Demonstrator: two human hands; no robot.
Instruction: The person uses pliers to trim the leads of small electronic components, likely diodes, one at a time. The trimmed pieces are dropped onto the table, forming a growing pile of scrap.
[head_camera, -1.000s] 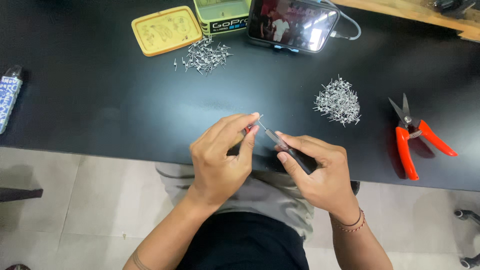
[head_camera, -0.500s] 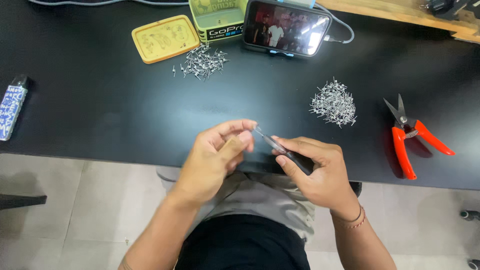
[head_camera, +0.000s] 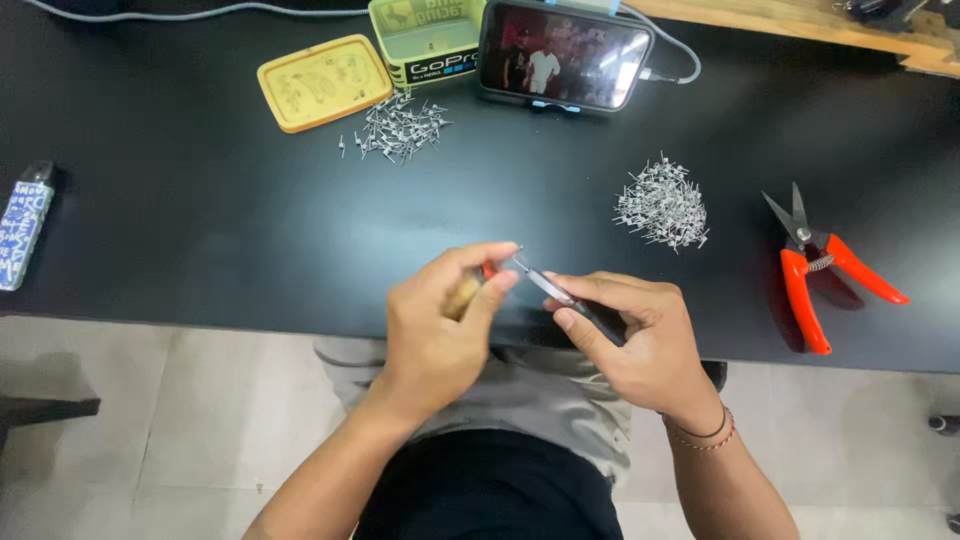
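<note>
— While both hands are working at the near table (head_camera: 200, 260) edge, what are they gripping?
— The right hand (head_camera: 630, 345) is clamping its fingers on a thin metal rod (head_camera: 545, 283); the left hand (head_camera: 445, 325) is pinching its tip, at six o'clock.
— And farther out?
— A pile of small metal pieces (head_camera: 662, 203) is lying at two o'clock, orange snips (head_camera: 822, 268) at three, another metal heap (head_camera: 395, 128) at eleven, with a yellow lid (head_camera: 322, 82) and a phone (head_camera: 562, 55) beyond.
</note>
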